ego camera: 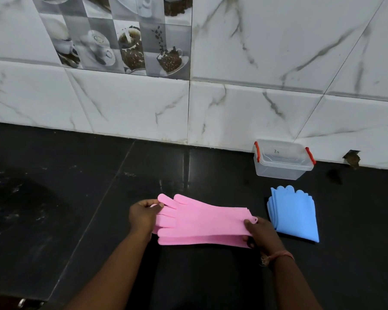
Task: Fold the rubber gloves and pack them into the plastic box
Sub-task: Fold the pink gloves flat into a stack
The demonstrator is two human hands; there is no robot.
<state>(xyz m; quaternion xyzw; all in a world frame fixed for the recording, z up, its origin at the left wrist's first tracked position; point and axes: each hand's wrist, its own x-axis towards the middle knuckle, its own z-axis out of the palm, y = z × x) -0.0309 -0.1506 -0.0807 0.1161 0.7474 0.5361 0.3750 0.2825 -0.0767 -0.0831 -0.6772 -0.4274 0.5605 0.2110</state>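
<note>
Two pink rubber gloves (199, 222) lie stacked flat on the black counter, fingers pointing left and cuffs to the right. My left hand (143, 214) pinches the fingertips of the top glove. My right hand (259, 233) grips the cuff end of the stack. To the right, blue rubber gloves (295, 212) rest folded in a flat bundle, touched by neither hand. Behind them, a clear plastic box (282, 161) with red clips stands against the wall with its lid on.
The black stone counter (76, 186) runs left and forward, ending at a white marble-tiled wall (255, 108). A chipped hole (352, 158) in the tile sits right of the box. The counter's front edge shows at the lower left.
</note>
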